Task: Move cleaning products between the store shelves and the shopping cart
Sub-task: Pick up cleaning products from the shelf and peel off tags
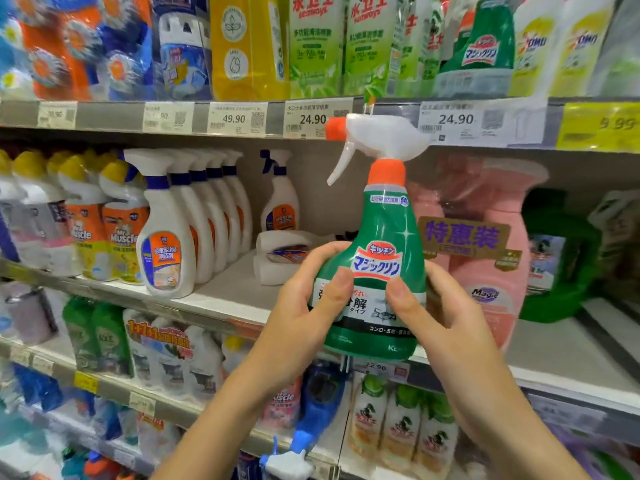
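Bottle [388, 223] label [375, 265] part-hidden: left hand [304, 306]; right hand [446, 317]

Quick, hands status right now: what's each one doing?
Left hand: gripping the green spray bottle, thumb across its label.
Right hand: gripping the same bottle from the other side.

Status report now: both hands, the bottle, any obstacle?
Left hand and right hand grip green spray bottle. Bottle upright, before shelf. Nothing blocking.
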A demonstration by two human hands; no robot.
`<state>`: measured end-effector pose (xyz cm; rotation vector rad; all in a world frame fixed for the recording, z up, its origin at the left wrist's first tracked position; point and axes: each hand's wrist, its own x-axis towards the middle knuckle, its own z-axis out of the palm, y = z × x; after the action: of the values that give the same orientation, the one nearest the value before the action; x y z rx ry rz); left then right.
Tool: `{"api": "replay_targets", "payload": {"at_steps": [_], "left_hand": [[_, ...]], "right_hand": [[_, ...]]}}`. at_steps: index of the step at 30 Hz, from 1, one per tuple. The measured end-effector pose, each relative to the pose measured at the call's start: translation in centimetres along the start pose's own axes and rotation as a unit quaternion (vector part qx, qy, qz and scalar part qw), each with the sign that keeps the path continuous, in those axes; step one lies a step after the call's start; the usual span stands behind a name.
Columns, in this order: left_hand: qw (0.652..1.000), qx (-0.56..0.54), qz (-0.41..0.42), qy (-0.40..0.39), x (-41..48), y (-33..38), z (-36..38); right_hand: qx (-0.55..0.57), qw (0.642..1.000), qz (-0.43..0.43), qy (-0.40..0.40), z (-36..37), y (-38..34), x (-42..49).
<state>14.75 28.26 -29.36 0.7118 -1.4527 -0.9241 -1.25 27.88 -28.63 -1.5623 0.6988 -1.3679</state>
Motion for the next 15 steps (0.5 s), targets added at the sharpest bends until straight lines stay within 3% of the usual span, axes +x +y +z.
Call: {"api": "replay_targets", "payload": {"at_steps": [15], "left_hand": [[0.987,0.001,0.13,-0.097,7.7,5.8,9.1]], "right_hand": [[-0.077,0.988,-0.111,0.076,-8.2,-9.7,0.6]]}}
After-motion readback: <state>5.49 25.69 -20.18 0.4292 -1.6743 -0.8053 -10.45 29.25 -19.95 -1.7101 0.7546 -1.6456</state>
